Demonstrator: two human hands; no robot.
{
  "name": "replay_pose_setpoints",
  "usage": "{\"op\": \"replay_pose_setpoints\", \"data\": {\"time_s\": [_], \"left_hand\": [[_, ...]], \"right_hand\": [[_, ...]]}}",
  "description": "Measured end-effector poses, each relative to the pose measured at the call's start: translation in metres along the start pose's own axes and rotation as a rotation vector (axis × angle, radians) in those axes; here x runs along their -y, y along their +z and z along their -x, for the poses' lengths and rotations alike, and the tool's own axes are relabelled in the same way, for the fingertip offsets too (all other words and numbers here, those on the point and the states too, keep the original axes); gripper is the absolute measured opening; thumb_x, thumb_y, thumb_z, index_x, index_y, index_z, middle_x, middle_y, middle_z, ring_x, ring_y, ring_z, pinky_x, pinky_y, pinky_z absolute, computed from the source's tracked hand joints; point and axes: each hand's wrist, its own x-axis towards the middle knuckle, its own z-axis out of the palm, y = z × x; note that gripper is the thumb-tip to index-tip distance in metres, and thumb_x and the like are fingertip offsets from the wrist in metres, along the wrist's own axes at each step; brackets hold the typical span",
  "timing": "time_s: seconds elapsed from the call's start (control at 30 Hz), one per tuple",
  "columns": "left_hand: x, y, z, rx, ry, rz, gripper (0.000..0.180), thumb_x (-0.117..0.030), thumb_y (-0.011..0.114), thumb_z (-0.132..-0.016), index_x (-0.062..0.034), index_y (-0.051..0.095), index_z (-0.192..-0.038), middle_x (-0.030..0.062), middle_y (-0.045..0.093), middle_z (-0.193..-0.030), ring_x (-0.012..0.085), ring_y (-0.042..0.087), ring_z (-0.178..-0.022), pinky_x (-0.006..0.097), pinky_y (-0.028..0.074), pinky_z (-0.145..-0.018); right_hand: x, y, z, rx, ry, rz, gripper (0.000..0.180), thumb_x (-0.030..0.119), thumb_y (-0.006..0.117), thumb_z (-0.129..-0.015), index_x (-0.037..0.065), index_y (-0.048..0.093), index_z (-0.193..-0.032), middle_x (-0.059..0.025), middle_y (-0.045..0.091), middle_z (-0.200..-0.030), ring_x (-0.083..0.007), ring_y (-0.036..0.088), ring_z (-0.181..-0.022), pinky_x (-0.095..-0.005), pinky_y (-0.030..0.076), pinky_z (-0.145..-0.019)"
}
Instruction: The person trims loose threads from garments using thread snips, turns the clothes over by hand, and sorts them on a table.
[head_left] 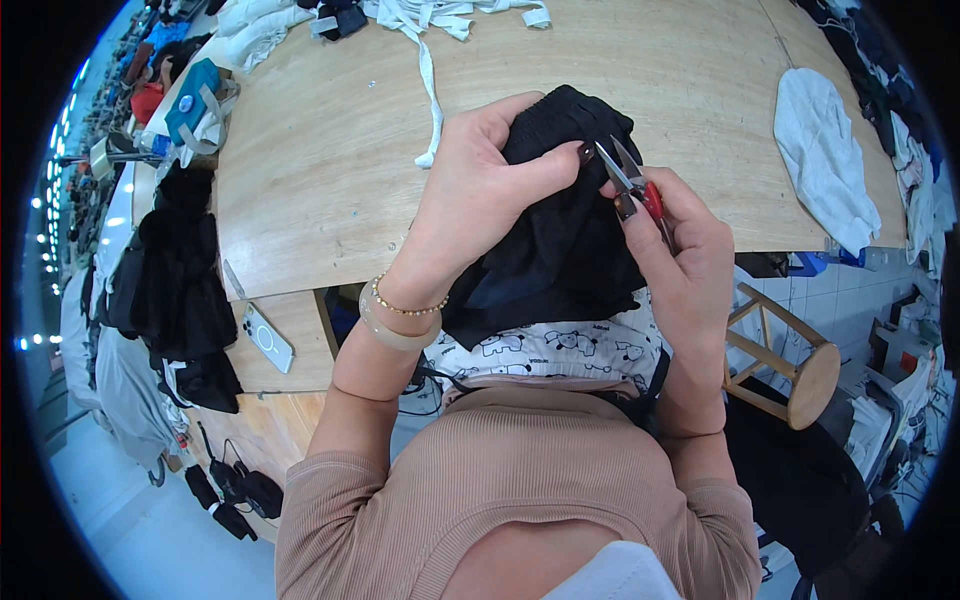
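My left hand (480,190) grips a bunched black garment (560,250) with a gathered waistband, held up over the near edge of a wooden table (330,150). My right hand (680,250) holds small red-handled thread snips (635,185), blades apart, their tips right at the garment's edge beside my left thumb. The garment hangs down over a printed white cloth (550,350) on my lap.
A white fabric strip (428,90) and white scraps lie at the table's far side. A white garment (825,160) rests at the right. Black clothes (175,290) hang at the left, near a phone (268,338). A wooden stool (795,365) stands at the right.
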Motion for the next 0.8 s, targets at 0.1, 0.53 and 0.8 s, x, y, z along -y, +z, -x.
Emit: {"op": "replay_pose_setpoints", "data": {"time_s": [0.1,0.53,0.8], "left_hand": [[-0.001,-0.004,0.000,0.049,-0.048,0.005,0.025,-0.001,0.061,-0.079,0.0066,0.060,-0.103,0.0054,0.065,-0.091,0.0083,0.060,-0.081,0.021,0.048,-0.076],[-0.003,-0.001,0.001,0.041,-0.051,0.085,0.020,-0.003,0.061,-0.079,0.0067,0.062,-0.097,0.0021,0.064,-0.085,0.0050,0.056,-0.075,0.019,0.047,-0.068],[-0.003,-0.001,0.001,0.041,-0.018,0.110,0.019,-0.002,0.059,-0.081,0.0070,0.061,-0.097,0.0030,0.064,-0.087,0.0055,0.057,-0.077,0.020,0.047,-0.070]], "right_hand": [[-0.001,0.002,0.001,-0.006,0.024,-0.064,0.012,0.007,0.055,-0.086,0.001,0.061,-0.095,0.0007,0.052,-0.064,-0.0020,0.040,-0.054,-0.0187,0.030,-0.049],[-0.018,0.006,-0.006,0.137,0.287,-0.700,0.040,0.033,0.042,-0.095,0.002,0.055,-0.074,0.0027,0.040,-0.059,-0.0047,0.030,-0.050,-0.0206,0.022,-0.046],[-0.016,0.011,-0.009,0.115,0.262,-0.714,0.035,0.029,0.047,-0.094,0.003,0.053,-0.071,0.0027,0.042,-0.063,-0.0037,0.030,-0.051,-0.0193,0.022,-0.046]]}}
